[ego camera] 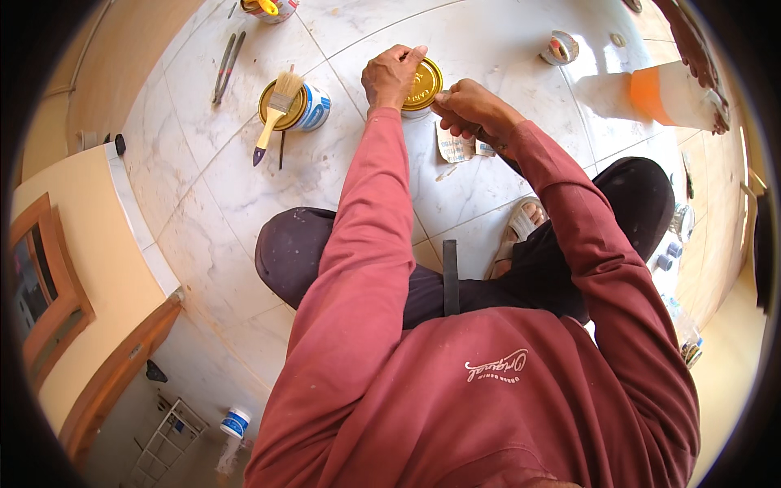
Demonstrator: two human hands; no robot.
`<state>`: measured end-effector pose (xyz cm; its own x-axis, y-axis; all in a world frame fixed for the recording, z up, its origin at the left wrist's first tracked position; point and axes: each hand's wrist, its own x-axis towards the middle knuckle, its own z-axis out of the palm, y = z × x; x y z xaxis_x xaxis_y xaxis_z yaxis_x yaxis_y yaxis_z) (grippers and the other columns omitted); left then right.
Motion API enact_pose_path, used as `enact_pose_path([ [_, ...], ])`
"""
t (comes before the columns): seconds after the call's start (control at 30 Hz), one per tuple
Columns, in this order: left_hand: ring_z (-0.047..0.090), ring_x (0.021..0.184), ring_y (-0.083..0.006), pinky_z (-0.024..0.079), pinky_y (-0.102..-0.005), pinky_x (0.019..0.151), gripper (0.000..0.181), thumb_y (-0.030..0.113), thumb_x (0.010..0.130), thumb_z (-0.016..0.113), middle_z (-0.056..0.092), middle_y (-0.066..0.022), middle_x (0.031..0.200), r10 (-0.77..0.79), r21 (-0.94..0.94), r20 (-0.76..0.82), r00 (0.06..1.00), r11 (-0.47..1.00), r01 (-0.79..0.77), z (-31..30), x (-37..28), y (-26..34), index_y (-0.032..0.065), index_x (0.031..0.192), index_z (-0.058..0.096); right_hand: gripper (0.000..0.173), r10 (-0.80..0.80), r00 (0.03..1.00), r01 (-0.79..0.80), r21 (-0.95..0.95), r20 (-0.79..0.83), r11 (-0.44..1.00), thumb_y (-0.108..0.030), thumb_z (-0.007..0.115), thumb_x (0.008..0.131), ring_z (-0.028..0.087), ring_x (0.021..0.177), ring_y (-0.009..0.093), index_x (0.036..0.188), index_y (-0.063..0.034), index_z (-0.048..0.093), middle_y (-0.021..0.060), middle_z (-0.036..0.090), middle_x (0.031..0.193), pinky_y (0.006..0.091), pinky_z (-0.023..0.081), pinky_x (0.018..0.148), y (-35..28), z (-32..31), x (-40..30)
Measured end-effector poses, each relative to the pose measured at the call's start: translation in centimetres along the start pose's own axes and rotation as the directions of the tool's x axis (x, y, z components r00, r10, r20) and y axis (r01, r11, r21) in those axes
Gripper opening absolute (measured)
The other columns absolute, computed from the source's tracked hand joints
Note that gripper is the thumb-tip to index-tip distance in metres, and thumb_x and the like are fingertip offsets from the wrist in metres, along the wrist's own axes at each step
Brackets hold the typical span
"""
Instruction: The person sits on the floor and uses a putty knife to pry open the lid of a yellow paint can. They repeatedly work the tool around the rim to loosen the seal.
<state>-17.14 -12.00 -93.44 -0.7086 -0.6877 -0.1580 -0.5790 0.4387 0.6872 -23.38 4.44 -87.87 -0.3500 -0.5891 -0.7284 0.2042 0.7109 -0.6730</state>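
Note:
A paint can with a gold metal lid (429,84) stands on the marble-look tile floor before me. My left hand (393,76) rests on the lid's left side, its fingers curled over the edge. At the right rim is my right hand (470,110), closed around a dark tool that is mostly hidden in it; its tip meets the lid's edge. Left of my hands, a second can with a blue and white label (315,108) carries a paintbrush (277,110) across its gold lid. Pieces of sandpaper (453,145) lie just below the first can.
Pliers or pincers (227,68) lie at the upper left, near a tub with a yellow-handled tool (266,7). A small cup (560,49) stands upper right. Another person's hand (701,67) is near a translucent container with an orange band (650,94). Small jars line the right side.

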Motion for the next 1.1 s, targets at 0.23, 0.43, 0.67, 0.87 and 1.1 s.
enact_pose_path([
  [0.23,0.075,0.084,-0.0268,0.056,-0.0387,0.077,0.053,0.063,0.09,0.068,0.079,-0.0072,0.086,-0.039,-0.007,-0.042,0.998,0.999,0.038,0.2,-0.4,0.3,0.0133,0.099,0.082,0.029,0.041,0.996,-0.043,-0.021,-0.074,0.999,-0.021,0.056,0.103,0.062,0.057,0.018,0.094,0.0045,0.067,0.0134,0.069,0.078,0.0333,0.047,0.045,-0.4,0.9,0.6],
  [0.43,0.074,0.081,-0.0269,0.056,-0.0394,0.076,0.053,0.064,0.089,0.069,0.078,-0.0072,0.083,-0.048,-0.062,-0.063,0.997,0.997,0.044,-0.3,-0.5,-0.3,0.0129,0.097,0.082,0.03,-0.206,0.964,0.147,0.305,0.17,0.941,-0.036,0.06,0.107,0.055,0.052,0.01,0.099,-0.0075,0.058,0.0059,0.064,0.078,0.0274,0.047,0.048,3.8,-0.4,2.3],
  [0.67,0.067,0.078,-0.0397,0.051,-0.0467,0.071,0.049,0.055,0.093,0.068,0.072,-0.0177,0.085,0.154,0.007,-0.113,0.982,0.988,-0.154,0.3,0.0,2.6,0.0082,0.083,0.074,0.03,-0.325,0.943,0.256,0.463,0.075,0.848,-0.036,0.074,0.098,0.065,0.07,0.011,0.097,-0.0071,0.068,0.0036,0.067,0.083,0.0289,0.055,0.063,6.4,-2.3,3.3],
  [0.87,0.074,0.086,-0.0332,0.056,-0.0435,0.078,0.043,0.052,0.095,0.07,0.077,-0.0128,0.094,-0.022,-0.003,-0.126,0.992,1.0,0.022,-0.7,-0.6,-3.1,0.0107,0.095,0.079,0.05,-0.314,0.949,0.314,-0.051,-0.006,0.948,-0.05,0.057,0.102,0.074,0.079,0.031,0.104,-0.0006,0.063,0.0172,0.072,0.088,0.0436,0.058,0.072,4.9,2.1,3.3],
  [1.1,0.074,0.086,-0.0345,0.056,-0.0437,0.077,0.045,0.054,0.095,0.069,0.077,-0.0137,0.092,0.064,-0.014,-0.125,0.99,0.998,-0.066,1.4,0.2,-0.5,0.011,0.098,0.08,0.052,-0.33,0.912,0.159,-0.53,-0.243,0.833,-0.046,0.057,0.097,0.073,0.098,0.043,0.108,0.0037,0.07,0.0278,0.074,0.103,0.0534,0.057,0.085,2.7,0.3,0.8],
])
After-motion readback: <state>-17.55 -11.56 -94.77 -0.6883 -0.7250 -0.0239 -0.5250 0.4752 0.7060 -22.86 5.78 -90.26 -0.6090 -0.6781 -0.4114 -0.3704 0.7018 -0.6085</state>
